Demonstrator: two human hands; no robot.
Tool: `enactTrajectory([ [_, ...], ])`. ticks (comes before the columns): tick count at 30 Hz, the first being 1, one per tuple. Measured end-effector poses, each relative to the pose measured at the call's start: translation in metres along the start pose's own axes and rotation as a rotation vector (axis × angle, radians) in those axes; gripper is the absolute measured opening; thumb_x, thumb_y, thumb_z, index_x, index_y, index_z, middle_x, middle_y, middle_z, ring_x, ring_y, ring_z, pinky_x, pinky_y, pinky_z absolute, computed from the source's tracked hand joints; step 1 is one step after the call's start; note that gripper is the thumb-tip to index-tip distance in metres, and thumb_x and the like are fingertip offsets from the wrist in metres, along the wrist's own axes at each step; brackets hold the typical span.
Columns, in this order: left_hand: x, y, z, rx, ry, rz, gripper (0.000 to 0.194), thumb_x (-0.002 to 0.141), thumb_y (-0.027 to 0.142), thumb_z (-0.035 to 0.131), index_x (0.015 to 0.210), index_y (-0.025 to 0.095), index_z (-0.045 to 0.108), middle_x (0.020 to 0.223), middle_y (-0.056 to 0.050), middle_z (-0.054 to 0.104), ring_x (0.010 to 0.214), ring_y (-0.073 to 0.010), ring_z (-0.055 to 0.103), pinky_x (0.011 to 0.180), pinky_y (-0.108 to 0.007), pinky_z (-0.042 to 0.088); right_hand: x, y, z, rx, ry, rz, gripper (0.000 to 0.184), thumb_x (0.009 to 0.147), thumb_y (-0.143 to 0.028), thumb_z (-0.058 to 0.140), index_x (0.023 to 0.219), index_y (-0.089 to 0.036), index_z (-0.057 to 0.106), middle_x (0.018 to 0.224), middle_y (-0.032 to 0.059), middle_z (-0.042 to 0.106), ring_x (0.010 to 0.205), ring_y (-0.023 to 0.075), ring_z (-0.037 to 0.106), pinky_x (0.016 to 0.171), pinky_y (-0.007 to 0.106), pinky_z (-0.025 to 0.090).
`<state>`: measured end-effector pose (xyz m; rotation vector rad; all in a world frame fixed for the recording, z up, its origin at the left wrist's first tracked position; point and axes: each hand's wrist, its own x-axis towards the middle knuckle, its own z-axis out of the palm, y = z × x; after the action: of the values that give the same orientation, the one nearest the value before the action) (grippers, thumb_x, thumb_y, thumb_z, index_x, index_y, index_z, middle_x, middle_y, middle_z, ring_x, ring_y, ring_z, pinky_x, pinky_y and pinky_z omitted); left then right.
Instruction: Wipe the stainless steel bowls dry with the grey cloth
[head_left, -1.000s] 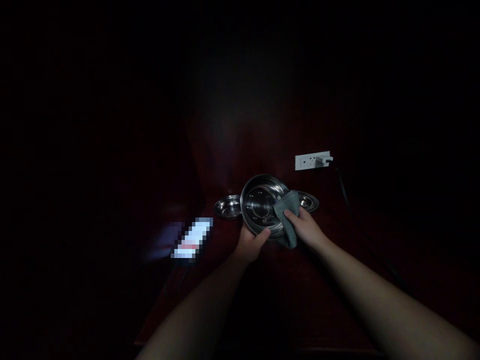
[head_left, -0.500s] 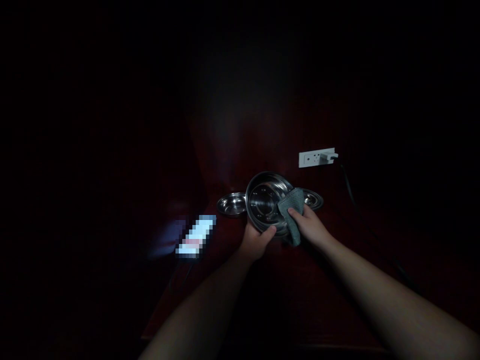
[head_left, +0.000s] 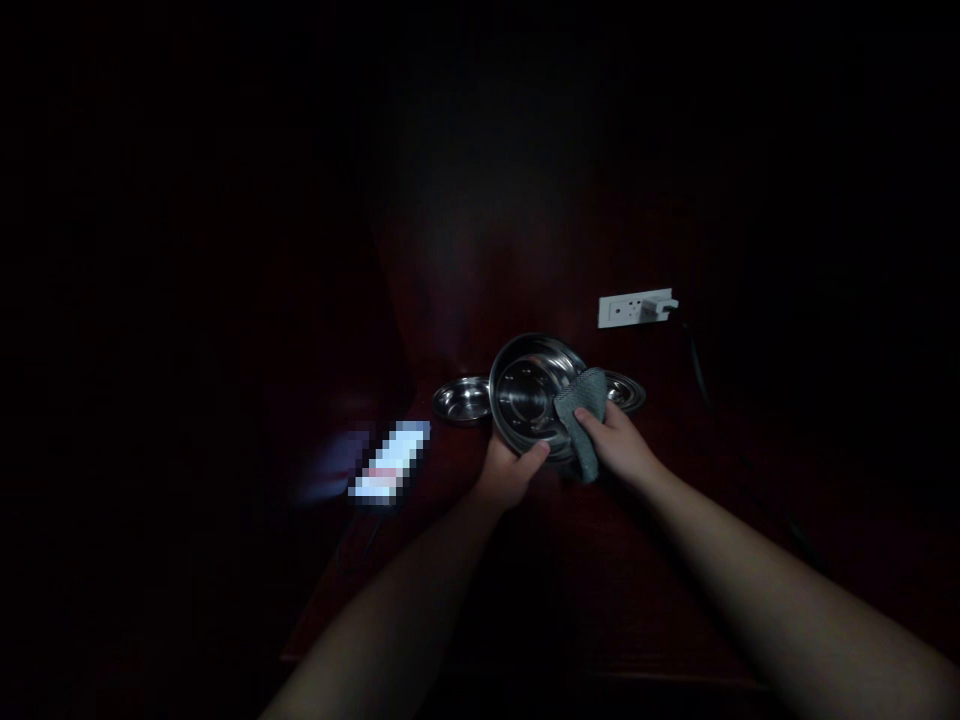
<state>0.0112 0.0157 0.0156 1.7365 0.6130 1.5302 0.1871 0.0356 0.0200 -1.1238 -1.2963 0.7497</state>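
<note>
A shiny steel bowl [head_left: 525, 390] is held up and tilted, its inside facing me. My left hand [head_left: 514, 470] is closed on its lower left rim, thumb at the edge and the other fingers hidden behind. My right hand [head_left: 619, 440] is closed round a grey-green cloth [head_left: 583, 415], which lies over the bowl's right rim. Behind the bowl on the left rests a shallow steel dish [head_left: 461, 400]. Another steel dish [head_left: 628, 392] shows partly behind my right hand.
The dark red table [head_left: 585, 600] is dimly lit. A lit phone [head_left: 390, 462] with a blurred screen lies at its left. On the back wall is a white socket panel [head_left: 626, 308] with a plug [head_left: 660, 308] and a dark cable [head_left: 696, 360] running down to the right.
The whole view has shifted slightly, so things sit a little higher. Both hands keep their hold on the bowl and cloth, with hardly any movement against each other.
</note>
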Motion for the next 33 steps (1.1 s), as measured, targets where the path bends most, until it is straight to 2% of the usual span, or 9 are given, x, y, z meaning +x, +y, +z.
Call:
enactTrajectory([
  [12, 0.0002, -0.0014, -0.0002, -0.002, -0.002, -0.011, 0.059, 0.074, 0.037, 0.066, 0.124, 0.014, 0.044, 0.127, -0.016, 0.054, 0.118, -0.0281, 0.050, 0.103, -0.047, 0.035, 0.0017, 0.0016, -0.0015, -0.004, 0.000, -0.006, 0.036, 0.076, -0.043, 0.058, 0.104, -0.020, 0.057, 0.105, 0.0074, 0.067, 0.096, 0.0252, 0.063, 0.091, 0.044, 0.046],
  [33, 0.0001, 0.0013, 0.0008, -0.007, 0.002, -0.006, 0.062, 0.074, 0.036, 0.066, 0.126, 0.016, 0.039, 0.127, -0.015, 0.054, 0.119, -0.0282, 0.049, 0.105, -0.049, 0.033, -0.0011, -0.0043, -0.0016, -0.010, -0.002, -0.007, 0.035, 0.076, -0.043, 0.057, 0.102, -0.020, 0.057, 0.102, 0.0069, 0.067, 0.092, 0.0244, 0.063, 0.089, 0.043, 0.048],
])
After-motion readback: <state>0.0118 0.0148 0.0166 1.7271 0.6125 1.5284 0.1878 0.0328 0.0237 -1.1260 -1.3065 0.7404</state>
